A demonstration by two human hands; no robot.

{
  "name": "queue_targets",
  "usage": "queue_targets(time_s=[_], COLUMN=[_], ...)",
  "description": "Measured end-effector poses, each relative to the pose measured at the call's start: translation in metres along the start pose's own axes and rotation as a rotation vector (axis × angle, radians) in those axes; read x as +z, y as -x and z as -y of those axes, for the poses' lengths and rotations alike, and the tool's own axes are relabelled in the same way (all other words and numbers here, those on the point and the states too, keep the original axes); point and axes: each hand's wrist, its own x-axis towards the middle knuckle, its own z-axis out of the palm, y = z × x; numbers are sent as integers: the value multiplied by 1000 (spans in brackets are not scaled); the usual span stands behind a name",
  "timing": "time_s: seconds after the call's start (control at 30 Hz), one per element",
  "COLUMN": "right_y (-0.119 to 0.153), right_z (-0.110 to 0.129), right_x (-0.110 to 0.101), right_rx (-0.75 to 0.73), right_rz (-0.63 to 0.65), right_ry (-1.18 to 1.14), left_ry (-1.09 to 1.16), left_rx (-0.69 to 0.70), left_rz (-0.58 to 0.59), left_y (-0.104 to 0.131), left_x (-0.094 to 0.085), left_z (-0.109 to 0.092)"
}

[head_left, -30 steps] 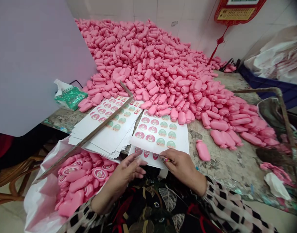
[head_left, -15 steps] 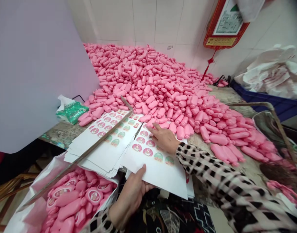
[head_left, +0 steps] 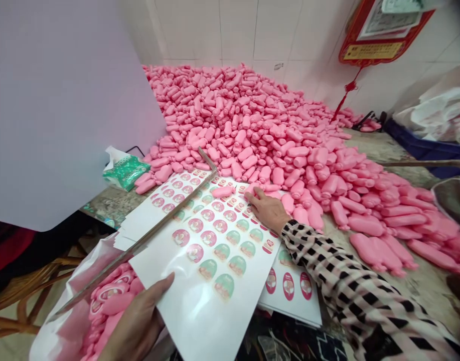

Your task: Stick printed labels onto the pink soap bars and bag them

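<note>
My left hand (head_left: 141, 316) grips the near left edge of a white sticker sheet (head_left: 210, 306), thumb on top and the other fingers underneath. Rows of round pink and half-round green stickers are printed on the sheet, which lies tilted toward me. Over its far right part rests my right hand (head_left: 267, 208), fingers extended beside the small pink bottles. One loose pink bottle (head_left: 222, 192) lies at the sheet's far edge. Underneath on the right shows another sheet (head_left: 293, 306) with oval pink stickers. More sticker sheets (head_left: 139, 220) are stacked to the left, beneath a thin metal bar (head_left: 158, 220).
A large heap of pink bottles (head_left: 230, 115) covers the table up to the tiled wall. At lower left, a white bag (head_left: 60, 321) holds labelled pink bottles. A green packet (head_left: 126, 169) lies by a pale panel (head_left: 75, 115). A blue crate (head_left: 414, 138) stands far right.
My left hand has drawn the sticker sheet left and toward me, uncovering the oval-sticker sheet. My right hand stays near the sheet's far part. The view has shifted slightly.
</note>
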Motion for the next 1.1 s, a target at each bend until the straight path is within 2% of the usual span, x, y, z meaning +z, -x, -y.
queue_targets(time_s=[0.13, 0.27, 0.4, 0.53, 0.67, 0.8, 0.93, 1.1], right_y=[-7, -33, -62, -73, -66, -55, -57, -77], right_z=[14, 42, 62, 59, 39, 27, 39, 64], right_x=[-4, -10, -10, -7, -10, -14, -15, -11], right_rx=[-6, -141, -233, -240, -217, -176, -116, -48], right_rz=[-19, -18, 59, 77, 60, 61, 24, 6], right_ry=[24, -25, -26, -3, 28, 57, 63, 38], left_ry=[-50, -88, -82, -82, -42, 14, 65, 74], left_rx=[-1, 36, 44, 67, 117, 84, 65, 90], left_rz=[-26, -51, -66, -99, -112, -92, -78, -72], left_y=[0, -4, -2, 2, -3, -14, -24, -35], left_x=[-12, -7, -1, -4, -14, -21, -18, -15], left_z=[3, 4, -2, -7, -9, -11, -16, -22])
